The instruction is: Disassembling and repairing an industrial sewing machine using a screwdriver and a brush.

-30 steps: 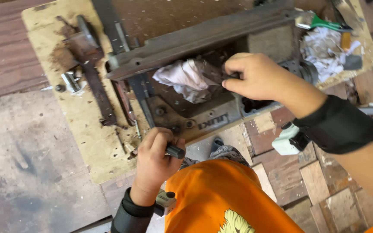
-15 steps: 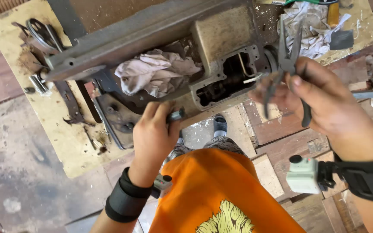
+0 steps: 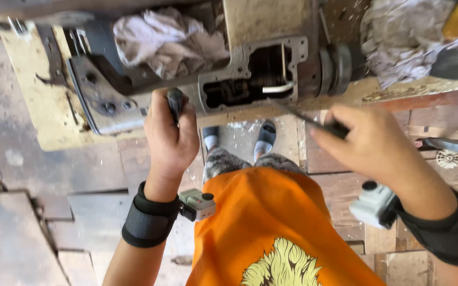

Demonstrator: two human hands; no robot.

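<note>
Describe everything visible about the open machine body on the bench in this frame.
The grey metal machine body lies on a worn, stained wooden bench, its cover off so an opening shows dark internal parts and a bent silver rod. A round wheel sits at its end and a crumpled white rag rests on it. The left hand holds a dark-handled tool at its lower edge; the right hand points a thin tool toward the opening.

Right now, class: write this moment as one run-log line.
left hand: grips dark tool handle | right hand: holds pliers | open machine casing | white rag
</note>
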